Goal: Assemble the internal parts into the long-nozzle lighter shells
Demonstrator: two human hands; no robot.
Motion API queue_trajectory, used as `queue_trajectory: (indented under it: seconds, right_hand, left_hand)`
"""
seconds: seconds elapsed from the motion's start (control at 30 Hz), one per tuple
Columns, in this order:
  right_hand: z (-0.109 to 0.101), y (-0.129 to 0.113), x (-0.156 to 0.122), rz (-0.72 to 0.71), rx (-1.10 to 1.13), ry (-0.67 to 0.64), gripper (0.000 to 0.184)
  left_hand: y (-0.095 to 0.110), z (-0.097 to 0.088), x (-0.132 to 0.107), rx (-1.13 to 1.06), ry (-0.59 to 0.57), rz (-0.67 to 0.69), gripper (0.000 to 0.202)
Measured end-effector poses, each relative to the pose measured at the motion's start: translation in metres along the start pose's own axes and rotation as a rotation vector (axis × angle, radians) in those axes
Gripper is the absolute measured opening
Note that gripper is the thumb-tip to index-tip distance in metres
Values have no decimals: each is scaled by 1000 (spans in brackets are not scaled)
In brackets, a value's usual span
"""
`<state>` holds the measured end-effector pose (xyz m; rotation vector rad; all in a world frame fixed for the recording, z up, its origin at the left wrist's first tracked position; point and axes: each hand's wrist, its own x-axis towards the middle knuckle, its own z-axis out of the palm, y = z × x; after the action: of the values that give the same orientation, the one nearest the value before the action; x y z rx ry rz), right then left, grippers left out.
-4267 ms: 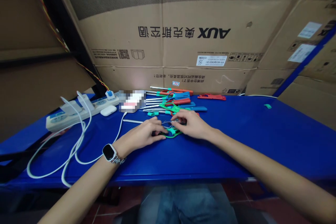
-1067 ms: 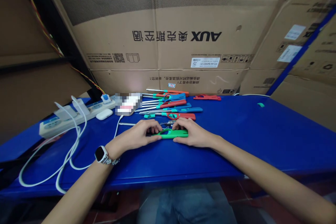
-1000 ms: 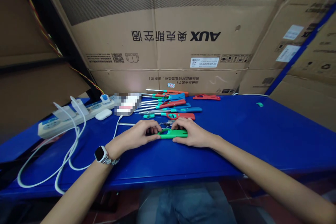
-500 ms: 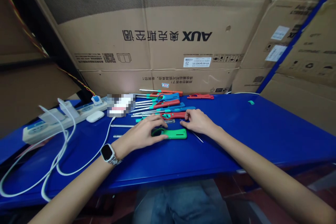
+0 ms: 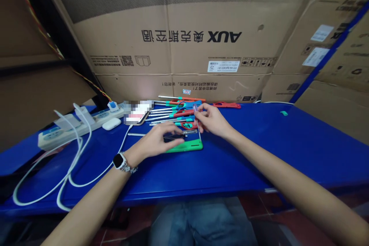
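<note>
My left hand curves over a green long-nosed lighter, its thumb against the green handle. The palm and fingers hide the middle of the lighter. Between thumb and fingers a small dark part shows, too unclear to name. In my right hand is a thin screwdriver with a purplish clear handle, pinched upright. Its shaft points down, and the tip is at the right end of the green handle. A small clear tube lies just behind the lighter, near my left fingertips.
Several coloured long-nosed lighters lie behind my hands. A red lighter casing rests farther right. On the left are a phone, a white earphone case, a power strip and white cables. Cardboard walls the blue table.
My right hand has raised the screwdriver from lying slanted near the table to upright, tip at the green handle. My left hand stays over the lighter. The view has shifted slightly.
</note>
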<state>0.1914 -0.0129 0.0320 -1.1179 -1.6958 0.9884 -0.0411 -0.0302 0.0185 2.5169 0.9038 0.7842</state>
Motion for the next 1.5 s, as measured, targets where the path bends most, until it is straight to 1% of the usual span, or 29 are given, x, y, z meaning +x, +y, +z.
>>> queue_trajectory:
  seconds: [0.07, 0.13, 0.23, 0.33, 0.43, 0.57, 0.7, 0.8, 0.9, 1.0, 1.07, 1.17, 1.27, 1.4, 1.5]
  right_hand:
    - [16, -4, 10, -33, 147, -11, 27]
    - [31, -5, 17, -74, 195, -35, 28]
    - [46, 2, 21, -165, 128, -29, 22]
    - [51, 12, 21, -241, 88, -24, 17]
    - [52, 18, 18, -254, 114, -52, 15]
    - [53, 22, 17, -224, 92, -82, 17]
    - [50, 17, 16, -230, 129, -20, 19]
    - [41, 9, 11, -219, 207, 47, 27]
    - [31, 4, 3, -206, 290, 87, 35]
    - [25, 3, -5, -205, 367, 92, 37]
    - [23, 5, -8, -207, 398, 97, 37]
    - [23, 9, -9, -219, 434, 106, 37]
    - [25, 13, -7, -241, 466, 105, 37]
    - [26, 14, -8, -259, 453, 88, 37]
    - [27, 12, -10, -280, 438, 84, 36]
  left_hand:
    - [-3, -10, 0, 17, 152, -44, 26]
    - [-9, -17, 0, 52, 220, -100, 28]
    - [-19, -20, 0, 86, 182, -159, 30]
    - [-26, -15, -1, 97, 137, -172, 28]
    - [-28, -11, 0, 108, 125, -165, 26]
    - [-29, -11, 0, 106, 113, -167, 24]
    - [-27, -11, 1, 102, 128, -173, 23]
    - [-23, -8, 2, 76, 142, -173, 20]
    - [-17, -1, 4, 15, 162, -168, 18]
    - [-11, 10, 7, -32, 177, -172, 22]
    - [-8, 17, 10, -59, 197, -187, 24]
    - [-6, 22, 12, -126, 225, -230, 21]
    - [-7, 22, 11, -157, 229, -255, 16]
    - [-9, 19, 9, -92, 230, -193, 12]
    - [-9, 18, 9, -27, 204, -151, 10]
